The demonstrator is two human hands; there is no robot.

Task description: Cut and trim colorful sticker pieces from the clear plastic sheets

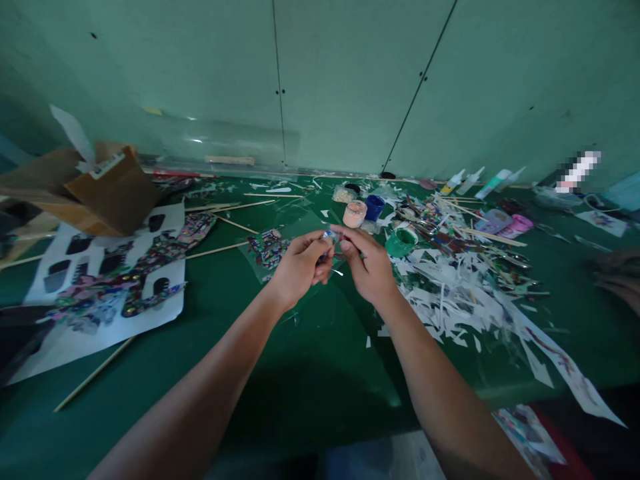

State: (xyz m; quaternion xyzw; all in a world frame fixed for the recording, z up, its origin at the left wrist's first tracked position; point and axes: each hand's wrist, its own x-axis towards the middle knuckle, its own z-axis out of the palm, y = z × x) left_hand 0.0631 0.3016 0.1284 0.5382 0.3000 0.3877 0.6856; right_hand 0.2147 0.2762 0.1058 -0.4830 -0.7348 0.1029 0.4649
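Fingers of the left hand (299, 263) pinch a small shiny piece (328, 235) at their tips; the right hand (369, 265) meets it there, its grip unclear. Probably light and slippery, it wants an edge hold.

1. Across the top of the frame I see a pale green wall (345, 73), made of flat panels.
2. Two dark seams (277, 67) divide it, one nearly upright at upper centre, one slanting at upper right; small dark spots dot the surface.
3. Below, I have a dark green tabletop (310, 360) spanning the view, meeting the wall.
4. The light looks dim and cool to me, with soft shadow at lower centre.
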